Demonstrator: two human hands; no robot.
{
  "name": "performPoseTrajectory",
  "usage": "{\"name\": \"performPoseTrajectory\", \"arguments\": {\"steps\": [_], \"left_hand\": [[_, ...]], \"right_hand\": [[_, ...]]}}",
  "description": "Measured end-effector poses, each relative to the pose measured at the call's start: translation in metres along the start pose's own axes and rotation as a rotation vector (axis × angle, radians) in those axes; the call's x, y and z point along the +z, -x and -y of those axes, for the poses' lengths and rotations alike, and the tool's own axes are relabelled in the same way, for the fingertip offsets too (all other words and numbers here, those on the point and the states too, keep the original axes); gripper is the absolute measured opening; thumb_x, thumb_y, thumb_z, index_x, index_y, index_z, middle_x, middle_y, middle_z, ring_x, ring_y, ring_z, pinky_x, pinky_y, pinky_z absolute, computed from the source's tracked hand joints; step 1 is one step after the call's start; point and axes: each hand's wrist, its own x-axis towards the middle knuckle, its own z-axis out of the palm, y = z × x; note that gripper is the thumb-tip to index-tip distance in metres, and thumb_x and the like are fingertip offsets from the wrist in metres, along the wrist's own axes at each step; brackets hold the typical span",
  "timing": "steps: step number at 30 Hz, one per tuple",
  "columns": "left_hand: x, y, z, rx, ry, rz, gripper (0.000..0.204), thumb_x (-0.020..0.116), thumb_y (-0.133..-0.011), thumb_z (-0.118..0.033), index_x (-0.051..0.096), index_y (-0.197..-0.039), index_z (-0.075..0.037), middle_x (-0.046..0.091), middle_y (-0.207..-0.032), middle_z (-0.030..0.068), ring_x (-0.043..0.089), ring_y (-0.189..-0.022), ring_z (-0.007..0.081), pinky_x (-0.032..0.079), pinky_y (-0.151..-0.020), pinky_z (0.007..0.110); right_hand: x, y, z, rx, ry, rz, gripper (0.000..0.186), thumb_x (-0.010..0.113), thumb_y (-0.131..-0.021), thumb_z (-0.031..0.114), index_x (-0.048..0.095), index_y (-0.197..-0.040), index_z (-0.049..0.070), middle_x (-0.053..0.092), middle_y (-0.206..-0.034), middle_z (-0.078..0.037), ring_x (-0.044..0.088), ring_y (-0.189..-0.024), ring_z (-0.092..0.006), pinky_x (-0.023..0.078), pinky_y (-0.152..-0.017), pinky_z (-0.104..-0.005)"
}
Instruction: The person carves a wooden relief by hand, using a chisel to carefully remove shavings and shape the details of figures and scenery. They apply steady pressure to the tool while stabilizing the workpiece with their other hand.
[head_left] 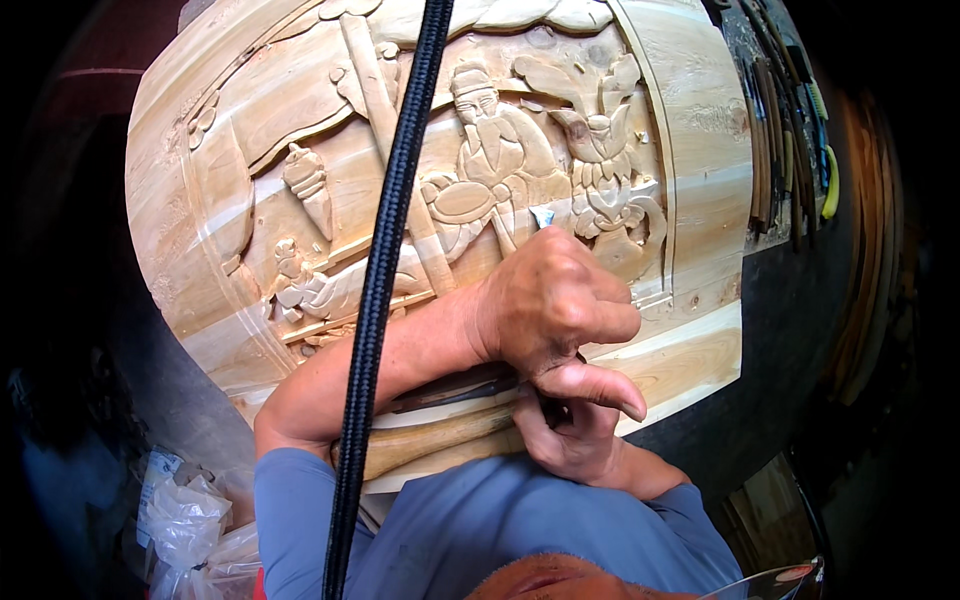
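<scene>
A pale wooden panel (700,180) carved in relief lies before me, with a robed, bearded figure (490,150) at its middle. My left hand (560,300) is closed round a chisel (543,215), whose bright blade tip touches the carving just below that figure. Its thumb points down to the right. Tucked beneath, close to my body, my right hand (575,440) has its fingers curled at the dark handle end of the chisel, partly covered by the left hand. A wooden mallet (430,440) lies under my left forearm, its narrow end beside the right fingers.
Several chisels and other tools (780,130) lie in a row at the far right, one with a yellow handle (830,185). Long wooden strips (870,260) stand beyond. A black braided cord (390,230) crosses the view. Clear plastic bags (190,520) sit at the lower left. Small chips dot the carving.
</scene>
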Motion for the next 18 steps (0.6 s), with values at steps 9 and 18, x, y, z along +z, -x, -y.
{"name": "performPoseTrajectory", "arguments": {"steps": [9, 18], "left_hand": [[-0.001, 0.001, -0.001, -0.010, -0.032, 0.019, 0.073, 0.089, -0.085, -0.064, 0.045, -0.059, -0.012, 0.049, -0.055, 0.0056, 0.054, -0.046, 0.0291, 0.038, -0.044, 0.042], [0.000, 0.002, 0.000, -0.007, -0.037, 0.016, 0.072, 0.090, -0.085, -0.063, 0.045, -0.059, -0.013, 0.046, -0.055, 0.0051, 0.051, -0.046, 0.0286, 0.036, -0.045, 0.042]], "right_hand": [[0.003, 0.007, -0.009, -0.060, -0.025, 0.044, 0.042, 0.077, -0.082, -0.016, 0.070, -0.120, 0.001, 0.068, -0.093, -0.010, 0.069, -0.073, -0.0208, 0.052, -0.062, -0.0362], [0.009, 0.015, -0.014, -0.018, -0.023, 0.039, 0.052, 0.075, -0.082, -0.019, 0.065, -0.130, -0.001, 0.070, -0.103, -0.012, 0.071, -0.088, -0.0246, 0.057, -0.076, -0.0373]]}}
